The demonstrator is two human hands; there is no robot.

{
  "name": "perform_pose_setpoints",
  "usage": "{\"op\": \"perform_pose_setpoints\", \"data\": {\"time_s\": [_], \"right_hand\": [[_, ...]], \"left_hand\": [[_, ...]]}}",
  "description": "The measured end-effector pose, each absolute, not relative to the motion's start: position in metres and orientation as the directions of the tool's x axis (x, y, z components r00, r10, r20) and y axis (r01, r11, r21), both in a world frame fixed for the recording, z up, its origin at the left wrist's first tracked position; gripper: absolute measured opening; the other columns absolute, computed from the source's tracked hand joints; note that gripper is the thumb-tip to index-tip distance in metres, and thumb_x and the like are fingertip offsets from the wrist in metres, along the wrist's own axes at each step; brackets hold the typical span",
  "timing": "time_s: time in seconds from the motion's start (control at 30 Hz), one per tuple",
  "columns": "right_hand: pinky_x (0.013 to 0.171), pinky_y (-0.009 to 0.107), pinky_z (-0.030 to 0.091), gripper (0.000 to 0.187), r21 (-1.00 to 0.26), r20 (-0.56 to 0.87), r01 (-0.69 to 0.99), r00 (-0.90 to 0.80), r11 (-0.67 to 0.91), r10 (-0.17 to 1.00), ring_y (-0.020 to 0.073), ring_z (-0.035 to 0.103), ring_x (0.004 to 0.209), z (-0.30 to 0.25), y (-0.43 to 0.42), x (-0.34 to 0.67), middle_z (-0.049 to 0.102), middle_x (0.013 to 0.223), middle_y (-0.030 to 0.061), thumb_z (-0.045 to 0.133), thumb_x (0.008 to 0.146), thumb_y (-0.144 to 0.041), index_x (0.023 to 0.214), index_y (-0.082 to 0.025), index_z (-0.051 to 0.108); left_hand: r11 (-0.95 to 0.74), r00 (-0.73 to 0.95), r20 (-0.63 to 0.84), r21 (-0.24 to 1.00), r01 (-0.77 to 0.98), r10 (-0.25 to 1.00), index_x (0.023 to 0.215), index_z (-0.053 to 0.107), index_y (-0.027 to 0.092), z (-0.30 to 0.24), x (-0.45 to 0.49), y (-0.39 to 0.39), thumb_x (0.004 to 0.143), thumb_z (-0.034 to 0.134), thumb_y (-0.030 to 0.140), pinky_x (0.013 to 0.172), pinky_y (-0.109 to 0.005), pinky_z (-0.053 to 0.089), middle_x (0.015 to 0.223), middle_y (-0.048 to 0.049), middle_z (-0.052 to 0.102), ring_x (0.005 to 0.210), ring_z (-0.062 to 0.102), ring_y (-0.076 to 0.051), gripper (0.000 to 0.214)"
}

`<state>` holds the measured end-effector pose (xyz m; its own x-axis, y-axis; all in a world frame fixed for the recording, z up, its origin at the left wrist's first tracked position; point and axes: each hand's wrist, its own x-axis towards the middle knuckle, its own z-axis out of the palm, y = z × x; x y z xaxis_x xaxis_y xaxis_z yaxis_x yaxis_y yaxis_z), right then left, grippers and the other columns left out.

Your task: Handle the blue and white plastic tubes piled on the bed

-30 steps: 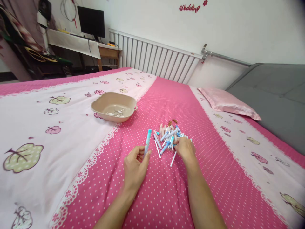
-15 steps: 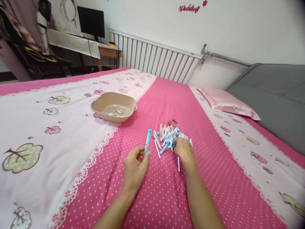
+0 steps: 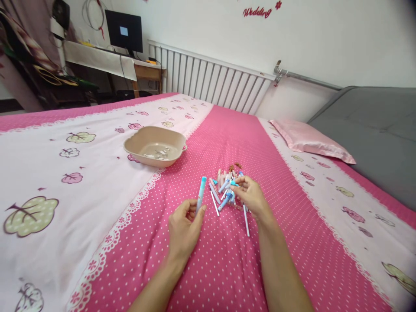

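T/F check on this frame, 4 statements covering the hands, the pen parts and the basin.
1. The left hand holds a blue pen barrel upright. True.
2. The right hand is inside the beige basin. False: it is at the pile of pen parts on the bedspread.
3. The basin lies left of the pile. True.
4. The basin is full of pens. False: only a few small bits lie on its bottom.
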<state>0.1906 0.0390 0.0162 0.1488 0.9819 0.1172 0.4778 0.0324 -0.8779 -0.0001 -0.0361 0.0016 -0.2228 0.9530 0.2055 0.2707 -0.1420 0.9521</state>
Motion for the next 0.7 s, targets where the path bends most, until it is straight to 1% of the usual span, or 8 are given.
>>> {"op": "perform_pose_setpoints", "data": {"time_s": [0.03,0.1,0.13,0.2,0.27,0.4,0.53,0.7], "right_hand": [[0.050,0.023,0.040,0.026,-0.947,0.082,0.320,0.136,0.034,0.987,0.0107,0.052,0.054,0.018,0.038,0.187,0.058,0.070,-0.0013,0.066,0.061,-0.031,0.077,-0.019,0.050],[0.045,0.018,0.038,0.033,-0.999,0.008,0.035,0.103,0.004,0.995,0.0078,0.050,0.052,0.023,0.035,0.179,0.056,0.068,-0.0033,0.071,0.056,-0.032,0.076,-0.018,0.049],[0.044,0.016,0.037,0.035,-0.996,-0.025,-0.083,0.083,-0.018,0.996,0.0062,0.049,0.051,0.026,0.033,0.176,0.055,0.067,-0.0044,0.073,0.055,-0.031,0.076,-0.018,0.050],[0.042,0.012,0.038,0.036,-0.962,-0.077,-0.266,0.040,-0.064,0.996,0.0037,0.048,0.051,0.030,0.030,0.171,0.054,0.066,-0.0059,0.076,0.054,-0.027,0.078,-0.018,0.051],[0.042,0.010,0.039,0.035,-0.919,-0.109,-0.380,0.002,-0.100,0.994,0.0023,0.049,0.051,0.033,0.029,0.169,0.054,0.066,-0.0064,0.077,0.054,-0.023,0.079,-0.018,0.052],[0.043,0.008,0.042,0.031,-0.873,-0.133,-0.467,-0.054,-0.143,0.990,0.0017,0.051,0.052,0.035,0.028,0.167,0.057,0.069,-0.0053,0.075,0.058,-0.018,0.080,-0.019,0.054],[0.044,0.008,0.045,0.026,-0.853,-0.157,-0.489,-0.094,-0.183,0.983,0.0023,0.053,0.054,0.037,0.027,0.165,0.059,0.072,-0.0037,0.074,0.061,-0.016,0.080,-0.018,0.056],[0.046,0.008,0.045,0.019,-0.837,-0.137,-0.515,-0.130,-0.185,0.982,0.0024,0.053,0.055,0.038,0.026,0.163,0.059,0.072,-0.0018,0.071,0.064,-0.016,0.080,-0.016,0.060]], "left_hand": [[-0.144,-0.222,0.207,0.952,0.269,0.953,0.078,0.062,0.016,0.002,0.000,-0.036,0.074,0.054,0.034,0.055,-0.022,0.043,0.065,0.0002,0.062,0.058,0.054,-0.011,0.020],[-0.147,-0.218,0.210,0.951,0.271,0.953,0.078,0.062,0.015,0.002,0.000,-0.036,0.074,0.054,0.034,0.055,-0.022,0.042,0.065,0.0000,0.062,0.058,0.054,-0.011,0.020],[-0.147,-0.217,0.210,0.951,0.273,0.953,0.078,0.061,0.015,0.002,-0.001,-0.036,0.074,0.054,0.034,0.055,-0.022,0.042,0.065,0.0000,0.062,0.058,0.054,-0.011,0.020],[-0.141,-0.215,0.204,0.951,0.275,0.955,0.078,0.061,0.015,0.002,-0.001,-0.036,0.074,0.054,0.034,0.055,-0.022,0.042,0.065,-0.0001,0.061,0.057,0.053,-0.011,0.020],[-0.133,-0.213,0.195,0.952,0.275,0.957,0.077,0.061,0.015,0.002,-0.001,-0.036,0.074,0.054,0.034,0.054,-0.022,0.042,0.065,-0.0001,0.061,0.057,0.053,-0.011,0.020],[-0.135,-0.208,0.195,0.953,0.272,0.958,0.077,0.061,0.016,0.002,-0.001,-0.037,0.074,0.054,0.035,0.055,-0.022,0.042,0.066,-0.0002,0.062,0.058,0.054,-0.012,0.021],[-0.130,-0.202,0.188,0.954,0.270,0.961,0.077,0.061,0.016,0.002,0.000,-0.037,0.074,0.054,0.035,0.056,-0.022,0.043,0.066,0.0000,0.062,0.059,0.054,-0.011,0.020],[-0.121,-0.187,0.178,0.952,0.280,0.966,0.078,0.060,0.016,0.001,-0.001,-0.038,0.074,0.055,0.034,0.057,-0.022,0.042,0.067,0.0001,0.061,0.060,0.054,-0.012,0.019]]}}
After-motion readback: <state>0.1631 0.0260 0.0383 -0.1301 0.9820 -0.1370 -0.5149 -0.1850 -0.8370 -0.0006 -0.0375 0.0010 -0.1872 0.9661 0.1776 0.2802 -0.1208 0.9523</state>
